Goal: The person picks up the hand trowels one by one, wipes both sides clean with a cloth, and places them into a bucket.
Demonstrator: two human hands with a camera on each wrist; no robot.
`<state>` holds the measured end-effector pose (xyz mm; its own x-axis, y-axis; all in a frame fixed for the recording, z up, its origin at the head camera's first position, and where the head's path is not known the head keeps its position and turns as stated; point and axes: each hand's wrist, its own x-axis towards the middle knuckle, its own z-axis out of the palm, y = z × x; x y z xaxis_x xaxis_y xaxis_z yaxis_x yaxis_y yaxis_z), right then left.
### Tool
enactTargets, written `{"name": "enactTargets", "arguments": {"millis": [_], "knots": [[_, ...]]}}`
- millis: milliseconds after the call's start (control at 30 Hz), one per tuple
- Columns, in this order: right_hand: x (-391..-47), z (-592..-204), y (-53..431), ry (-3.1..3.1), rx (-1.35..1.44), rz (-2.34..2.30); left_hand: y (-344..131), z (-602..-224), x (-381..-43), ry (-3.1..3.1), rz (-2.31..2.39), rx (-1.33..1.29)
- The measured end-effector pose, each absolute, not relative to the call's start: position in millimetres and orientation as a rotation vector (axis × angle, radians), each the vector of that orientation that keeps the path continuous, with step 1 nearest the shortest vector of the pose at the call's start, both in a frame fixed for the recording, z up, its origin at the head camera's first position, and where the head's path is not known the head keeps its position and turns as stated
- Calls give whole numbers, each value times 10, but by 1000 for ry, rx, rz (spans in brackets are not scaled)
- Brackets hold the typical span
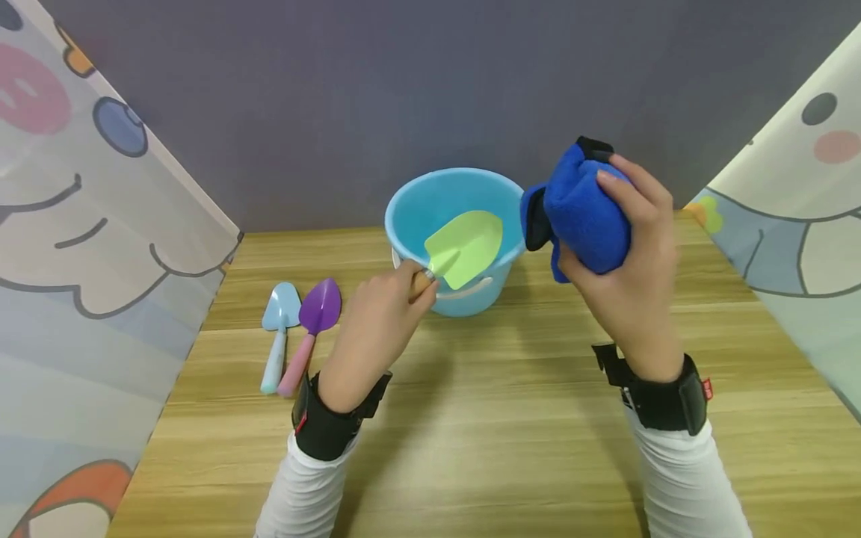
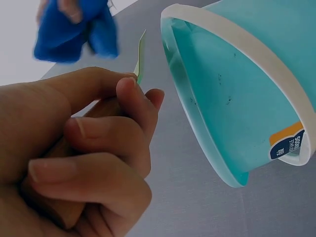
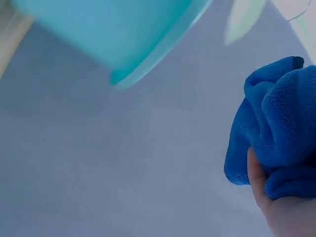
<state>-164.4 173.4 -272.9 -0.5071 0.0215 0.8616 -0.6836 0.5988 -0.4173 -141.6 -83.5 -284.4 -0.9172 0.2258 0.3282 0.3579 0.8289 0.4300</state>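
Observation:
My left hand (image 1: 380,321) grips the wooden handle (image 2: 64,202) of a toy trowel with a light green blade (image 1: 467,248). In the head view that blade overlaps the opening of a light blue bucket (image 1: 410,193); the left wrist view shows it apart from the bucket's rim. To the right, my right hand (image 1: 639,261) holds a bunched blue cloth (image 1: 592,213) with black edging, raised near the bucket's right side. Fingers curl over the cloth's top, and the thumb presses it from below, as the right wrist view (image 3: 286,128) also shows in part.
A light blue toy trowel (image 1: 280,317) and a purple one with a pink handle (image 1: 319,310) lie side by side on the wooden table (image 1: 511,448), left of the bucket. A grey wall (image 1: 323,112) stands behind; cartoon-printed panels (image 1: 121,246) flank both sides.

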Motion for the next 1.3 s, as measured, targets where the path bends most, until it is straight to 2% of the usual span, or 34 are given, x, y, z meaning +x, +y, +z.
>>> {"name": "enactTargets", "arguments": {"millis": [233,433,833,1300], "knots": [[-1551,-2812,1319,-1885,810,1028,-840,-2852,-1397,-2715,-713,-452],[-1609,-2970,1105,-2008,977,886,-822,-2822,-1382,-2720,-711,-432],[-1659,-2906,1000,-2000,925,887,-753,-2807,-1333,-2546,-582,-595],[-1704,-2935,1027,-2047,889,809,-740,-2849,-1344,-2492,-490,-609]]}}
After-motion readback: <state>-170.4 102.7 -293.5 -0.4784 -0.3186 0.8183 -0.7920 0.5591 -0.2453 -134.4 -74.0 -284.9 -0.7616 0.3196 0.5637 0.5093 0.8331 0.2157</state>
